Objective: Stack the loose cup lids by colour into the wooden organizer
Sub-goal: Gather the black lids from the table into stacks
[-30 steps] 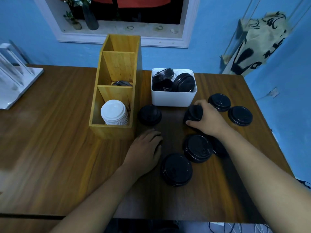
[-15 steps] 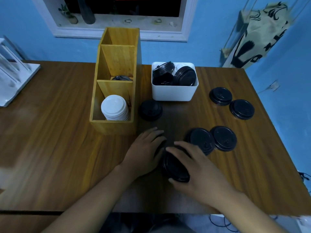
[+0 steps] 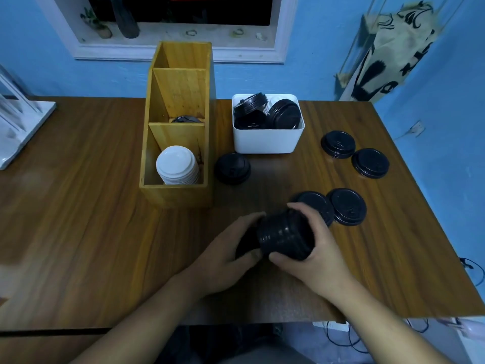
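both hands now close around a short stack of black lids [image 3: 284, 235], held on its side just above the table [image 3: 78, 232]: left hand [image 3: 225, 248] cupping one end, right hand [image 3: 312, 248] wrapping the other. a moment ago the right hand was gathering single lids. four black lids stay loose at right, one beside the wooden organizer [image 3: 178, 127], whose front compartment holds white lids [image 3: 176, 165]. the stack looks ready to go in.

left hand [image 3: 225, 248]: fingers curled, gripping | right hand [image 3: 309, 256]: curled, gripping, thumb under

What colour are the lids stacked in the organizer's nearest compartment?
White, clearest in the head view.
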Demonstrator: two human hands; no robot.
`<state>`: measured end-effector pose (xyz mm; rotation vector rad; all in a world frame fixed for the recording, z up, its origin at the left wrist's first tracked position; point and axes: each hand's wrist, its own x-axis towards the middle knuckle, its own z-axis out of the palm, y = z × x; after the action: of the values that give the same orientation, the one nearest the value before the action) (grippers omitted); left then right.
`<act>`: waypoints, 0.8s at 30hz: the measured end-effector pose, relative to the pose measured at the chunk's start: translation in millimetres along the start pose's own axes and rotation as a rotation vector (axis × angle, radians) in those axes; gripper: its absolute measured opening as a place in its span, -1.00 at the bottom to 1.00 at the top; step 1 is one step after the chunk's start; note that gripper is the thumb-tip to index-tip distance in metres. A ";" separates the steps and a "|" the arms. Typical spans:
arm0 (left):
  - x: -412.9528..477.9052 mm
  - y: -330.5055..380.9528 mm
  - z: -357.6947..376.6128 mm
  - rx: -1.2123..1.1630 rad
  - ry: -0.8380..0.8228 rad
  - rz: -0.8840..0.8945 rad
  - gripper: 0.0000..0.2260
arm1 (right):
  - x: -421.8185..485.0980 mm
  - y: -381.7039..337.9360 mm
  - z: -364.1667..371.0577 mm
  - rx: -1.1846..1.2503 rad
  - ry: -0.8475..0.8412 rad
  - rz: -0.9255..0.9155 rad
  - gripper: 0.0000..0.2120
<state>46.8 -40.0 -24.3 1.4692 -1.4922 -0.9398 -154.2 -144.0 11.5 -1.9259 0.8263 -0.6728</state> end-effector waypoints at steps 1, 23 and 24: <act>-0.8 9.4 3.9 -0.083 -0.001 0.014 -0.32 | -1.2 -5.4 -0.4 0.148 0.026 0.039 -0.19; 9.7 24.5 47.3 0.077 0.340 0.482 -0.36 | -27.8 -33.2 18.0 0.723 -0.112 0.380 -0.63; 9.1 24.5 46.4 0.092 0.334 0.476 -0.35 | -28.2 -34.7 15.7 0.780 -0.127 0.428 -0.67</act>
<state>-5.3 -49.8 -19.0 1.1819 -1.5461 -0.3270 -150.9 -101.4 32.0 -1.0358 0.7178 -0.4972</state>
